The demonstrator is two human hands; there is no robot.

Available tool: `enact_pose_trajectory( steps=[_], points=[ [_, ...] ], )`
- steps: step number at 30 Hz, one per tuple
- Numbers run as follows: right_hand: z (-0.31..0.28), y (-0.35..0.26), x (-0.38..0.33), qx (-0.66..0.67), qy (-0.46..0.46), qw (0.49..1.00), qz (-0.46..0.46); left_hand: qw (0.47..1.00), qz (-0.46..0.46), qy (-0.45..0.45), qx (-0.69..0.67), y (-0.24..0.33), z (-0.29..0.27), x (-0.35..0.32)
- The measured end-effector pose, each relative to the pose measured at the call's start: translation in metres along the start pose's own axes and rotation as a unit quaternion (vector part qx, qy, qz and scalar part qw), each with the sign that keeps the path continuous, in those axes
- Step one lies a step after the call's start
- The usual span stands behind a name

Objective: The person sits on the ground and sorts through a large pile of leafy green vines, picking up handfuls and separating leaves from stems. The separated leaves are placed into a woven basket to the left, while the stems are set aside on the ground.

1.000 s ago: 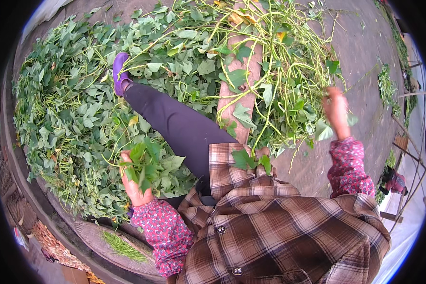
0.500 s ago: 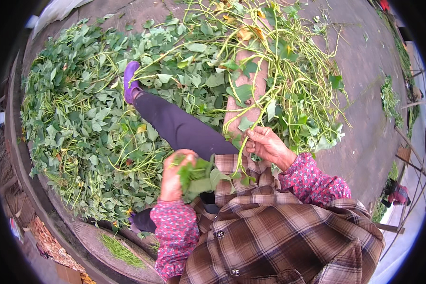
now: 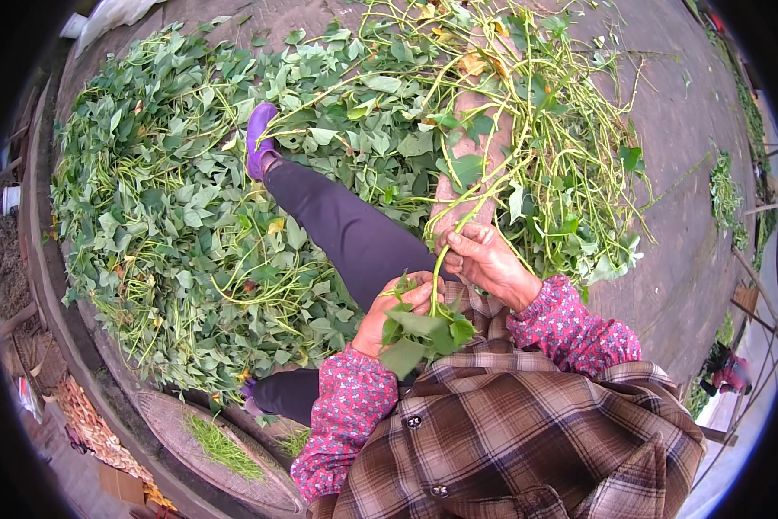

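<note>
My right hand (image 3: 490, 265) pinches a green vine stem (image 3: 441, 264) between thumb and fingers. That stem trails from a tangle of long, mostly bare vines (image 3: 570, 160) spread over a tan, plank-like piece (image 3: 468, 130). Just left of it, my left hand (image 3: 396, 310) is closed on a small bunch of green leaves (image 3: 422, 336), its fingertips at the stem's lower end. The leaves hang below the fingers, over my lap. A broad pile of cut leafy vines (image 3: 164, 208) covers the left and middle, around my outstretched leg.
One purple shoe (image 3: 260, 138) rests among the leaves. At the lower left, a shallow woven basket (image 3: 177, 424) holds thin green stalks (image 3: 220, 445). A curved raised rim (image 3: 56, 285) borders the left side. Beyond poles at the right edge, a person in red and dark clothing (image 3: 728, 372) appears small.
My left hand, with the leaves, has moved right and up to meet the stem near my right hand. My right hand keeps its pinch. The view has shifted slightly.
</note>
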State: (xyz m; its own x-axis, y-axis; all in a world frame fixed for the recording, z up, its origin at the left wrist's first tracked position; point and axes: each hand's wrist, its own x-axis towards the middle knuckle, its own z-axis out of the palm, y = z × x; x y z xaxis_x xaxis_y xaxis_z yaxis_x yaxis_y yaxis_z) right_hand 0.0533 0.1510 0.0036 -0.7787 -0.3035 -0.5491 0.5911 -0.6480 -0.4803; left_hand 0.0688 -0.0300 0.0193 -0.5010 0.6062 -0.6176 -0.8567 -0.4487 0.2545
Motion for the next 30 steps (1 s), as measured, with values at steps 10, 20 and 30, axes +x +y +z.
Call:
enact_pose_trajectory(
  steps=[10, 20, 30],
  points=[
    [0.000, -0.002, -0.001, 0.034, -0.024, 0.999, 0.007, 0.998, 0.045, 0.011, 0.053, -0.006, -0.006, 0.004],
    [0.004, -0.003, -0.012, -0.040, 0.049, 0.997, -0.050, 0.947, 0.183, 0.121, 0.235, -0.006, 0.003, 0.006],
    [-0.063, -0.079, -0.093, -0.276, 0.275, 0.919, -0.065, 0.778, 0.383, 0.209, 0.452, 0.015, 0.002, -0.006]
  ],
)
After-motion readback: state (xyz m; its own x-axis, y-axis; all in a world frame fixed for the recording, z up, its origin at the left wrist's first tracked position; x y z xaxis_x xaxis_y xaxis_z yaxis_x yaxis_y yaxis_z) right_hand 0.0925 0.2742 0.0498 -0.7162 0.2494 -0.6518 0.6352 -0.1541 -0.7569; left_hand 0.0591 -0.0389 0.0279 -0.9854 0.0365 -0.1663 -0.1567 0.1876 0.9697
